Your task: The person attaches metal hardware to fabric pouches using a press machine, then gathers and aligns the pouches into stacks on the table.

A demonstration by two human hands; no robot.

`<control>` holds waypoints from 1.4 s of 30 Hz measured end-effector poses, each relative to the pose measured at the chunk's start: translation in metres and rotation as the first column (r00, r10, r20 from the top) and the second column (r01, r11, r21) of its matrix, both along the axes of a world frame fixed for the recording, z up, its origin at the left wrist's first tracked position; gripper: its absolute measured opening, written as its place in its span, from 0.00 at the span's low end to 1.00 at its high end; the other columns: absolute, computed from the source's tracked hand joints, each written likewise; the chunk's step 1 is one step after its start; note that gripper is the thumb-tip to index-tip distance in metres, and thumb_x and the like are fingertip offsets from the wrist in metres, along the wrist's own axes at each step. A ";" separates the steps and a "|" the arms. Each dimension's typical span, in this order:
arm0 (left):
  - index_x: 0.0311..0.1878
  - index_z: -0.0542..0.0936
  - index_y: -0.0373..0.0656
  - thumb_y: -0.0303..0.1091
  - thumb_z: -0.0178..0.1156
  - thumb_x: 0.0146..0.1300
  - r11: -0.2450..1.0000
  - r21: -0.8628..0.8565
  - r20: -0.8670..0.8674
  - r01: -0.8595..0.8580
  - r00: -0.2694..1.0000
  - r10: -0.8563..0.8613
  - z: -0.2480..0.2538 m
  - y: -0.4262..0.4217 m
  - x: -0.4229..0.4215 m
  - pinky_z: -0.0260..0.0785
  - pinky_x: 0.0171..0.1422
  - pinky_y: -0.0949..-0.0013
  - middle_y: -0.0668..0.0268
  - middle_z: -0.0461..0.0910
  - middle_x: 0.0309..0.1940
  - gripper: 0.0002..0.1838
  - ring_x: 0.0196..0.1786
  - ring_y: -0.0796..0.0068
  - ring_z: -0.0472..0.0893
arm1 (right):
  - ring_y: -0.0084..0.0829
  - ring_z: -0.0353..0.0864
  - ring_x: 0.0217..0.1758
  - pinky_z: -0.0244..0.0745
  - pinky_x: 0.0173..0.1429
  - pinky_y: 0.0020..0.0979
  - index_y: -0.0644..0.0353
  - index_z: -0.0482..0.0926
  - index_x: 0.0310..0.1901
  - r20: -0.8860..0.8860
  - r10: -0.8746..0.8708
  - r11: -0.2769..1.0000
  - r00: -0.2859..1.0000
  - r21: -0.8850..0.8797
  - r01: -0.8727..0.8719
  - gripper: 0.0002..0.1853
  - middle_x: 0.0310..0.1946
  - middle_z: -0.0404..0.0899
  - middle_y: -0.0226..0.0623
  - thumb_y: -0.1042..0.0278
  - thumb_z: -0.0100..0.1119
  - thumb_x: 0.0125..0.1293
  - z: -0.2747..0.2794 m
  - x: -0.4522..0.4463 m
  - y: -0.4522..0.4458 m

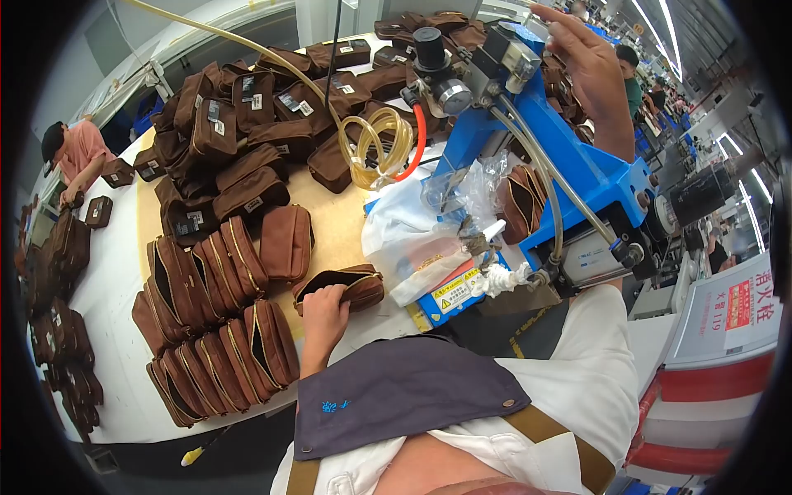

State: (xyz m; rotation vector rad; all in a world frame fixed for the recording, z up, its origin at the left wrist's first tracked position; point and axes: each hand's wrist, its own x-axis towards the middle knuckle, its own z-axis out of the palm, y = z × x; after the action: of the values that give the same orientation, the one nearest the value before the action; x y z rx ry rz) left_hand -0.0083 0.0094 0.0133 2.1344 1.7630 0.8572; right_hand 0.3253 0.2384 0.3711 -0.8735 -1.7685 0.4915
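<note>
Nearby, at eight o'clock, the left hand (pixel 326 312) pinches an unzipped pouch (pixel 361 289), which a loose grip might tip; at one, the right hand (pixel 587 68) hangs raised, fingers extended.

We see a white shirt (pixel 590 346) under a dark apron bib (pixel 412 396) with olive-brown straps (pixel 568 441); blue lettering (pixel 334 406) (small and neat) marks the side nearer the gripping left hand (pixel 324 313).

pink-shirted person (pixel 87 150), far left | red-marked sign (pixel 724 318), right | ceiling lights (pixel 669 35), upper right
</note>
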 end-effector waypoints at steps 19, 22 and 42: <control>0.43 0.80 0.42 0.30 0.67 0.55 1.000 -0.011 0.009 0.008 1.000 -0.008 0.000 -0.001 0.000 0.64 0.46 0.55 0.62 0.80 0.33 0.12 0.41 0.58 0.80 | 0.21 0.84 0.49 0.77 0.56 0.23 0.62 0.87 0.52 0.439 -0.089 0.952 0.894 0.302 -0.054 0.11 0.46 0.87 0.32 0.71 0.60 0.73 -0.005 0.015 0.023; 0.43 0.80 0.42 0.31 0.67 0.55 1.000 -0.017 0.015 0.010 1.000 -0.009 -0.001 -0.001 -0.001 0.64 0.46 0.55 0.62 0.80 0.33 0.12 0.41 0.58 0.80 | 0.21 0.83 0.50 0.76 0.57 0.23 0.63 0.86 0.53 0.282 -0.046 0.980 0.958 0.200 -0.012 0.12 0.46 0.88 0.32 0.73 0.57 0.74 -0.014 0.017 0.026; 0.50 0.79 0.44 0.34 0.64 0.61 0.997 0.033 0.074 0.075 0.994 -0.077 0.008 0.020 0.040 0.67 0.51 0.57 0.62 0.81 0.39 0.15 0.46 0.60 0.81 | 0.26 0.79 0.57 0.76 0.59 0.33 0.60 0.82 0.58 -0.086 -0.502 0.865 0.861 -0.053 0.499 0.17 0.56 0.80 0.40 0.68 0.62 0.69 -0.156 0.082 -0.057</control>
State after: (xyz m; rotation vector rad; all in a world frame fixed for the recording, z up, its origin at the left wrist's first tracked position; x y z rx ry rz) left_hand 0.0314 0.0294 0.0210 2.1434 1.6317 0.9371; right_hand 0.4075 0.1813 0.2150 -1.2612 -1.3727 0.2091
